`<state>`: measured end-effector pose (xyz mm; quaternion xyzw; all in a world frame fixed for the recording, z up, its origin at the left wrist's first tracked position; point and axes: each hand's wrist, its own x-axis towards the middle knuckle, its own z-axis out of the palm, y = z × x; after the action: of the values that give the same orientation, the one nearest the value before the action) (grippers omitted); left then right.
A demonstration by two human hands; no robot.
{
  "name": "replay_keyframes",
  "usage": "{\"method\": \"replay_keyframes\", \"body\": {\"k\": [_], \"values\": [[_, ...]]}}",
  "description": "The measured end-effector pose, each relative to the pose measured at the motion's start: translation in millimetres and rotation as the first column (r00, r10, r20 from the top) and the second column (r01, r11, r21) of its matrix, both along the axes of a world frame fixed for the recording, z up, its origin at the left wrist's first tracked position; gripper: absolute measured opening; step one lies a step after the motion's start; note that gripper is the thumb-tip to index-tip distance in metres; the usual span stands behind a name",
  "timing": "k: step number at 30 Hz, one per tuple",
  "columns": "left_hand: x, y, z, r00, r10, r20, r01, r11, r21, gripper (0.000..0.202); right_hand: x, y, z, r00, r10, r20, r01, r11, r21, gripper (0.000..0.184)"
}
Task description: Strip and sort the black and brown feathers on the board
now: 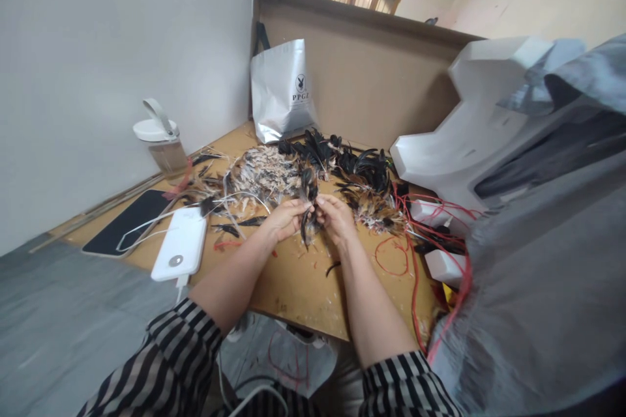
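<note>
Over the middle of the wooden table (293, 287), my left hand (287, 217) and my right hand (334, 215) are close together. Between their pinched fingertips is a small bunch of dark and brown feathers (308, 187), some pointing up and some hanging down. Both hands are closed on it. Just beyond my left hand lies a pile of pale brown feathers (264, 172). Black feathers (366, 169) are heaped behind my hands, and brown feathers (374, 205) lie to the right of my right hand.
At left are a dark phone (127, 221), a white power bank (180, 244) with a cable, and a lidded drink bottle (163, 146). A silver bag (283, 91) stands against the cardboard wall (376, 65). Red string (415, 287) trails at right near white plastic foam (440, 150) and grey fabric (548, 287).
</note>
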<state>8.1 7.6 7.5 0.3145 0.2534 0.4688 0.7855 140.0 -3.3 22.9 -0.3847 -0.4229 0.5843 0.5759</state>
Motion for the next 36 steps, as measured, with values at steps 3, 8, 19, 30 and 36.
{"method": "replay_keyframes", "body": {"k": [3, 8, 19, 30, 36], "values": [[0.2, -0.7, -0.6, 0.999, -0.04, 0.005, 0.04, 0.999, 0.012, 0.007, -1.2, -1.2, -0.8, 0.999, 0.03, 0.017, -0.03, 1.0, 0.005, 0.025], [1.8, 0.9, -4.3, 0.999, 0.002, -0.039, 0.001, 0.997, 0.075, 0.012, -3.0, -0.2, -3.7, 1.0, -0.02, 0.024, 0.02, 1.0, 0.003, 0.027], [2.8, 3.4, -10.1, 0.966, 0.14, -0.217, -0.114, 0.985, 0.132, 0.022, -10.2, -2.8, -3.7, 0.975, -0.178, 0.137, 0.175, 0.984, 0.035, 0.023], [-6.1, 11.9, -2.8, 0.962, 0.27, -0.035, -0.27, 0.963, 0.022, 0.008, -3.9, -0.9, -8.4, 0.904, -0.311, 0.294, 0.249, 0.941, 0.227, 0.029], [-6.4, 14.2, -6.6, 0.937, 0.348, -0.022, -0.347, 0.937, 0.034, 0.011, -20.2, -3.9, -14.5, 0.922, -0.139, 0.361, 0.095, 0.986, 0.137, 0.027]]}}
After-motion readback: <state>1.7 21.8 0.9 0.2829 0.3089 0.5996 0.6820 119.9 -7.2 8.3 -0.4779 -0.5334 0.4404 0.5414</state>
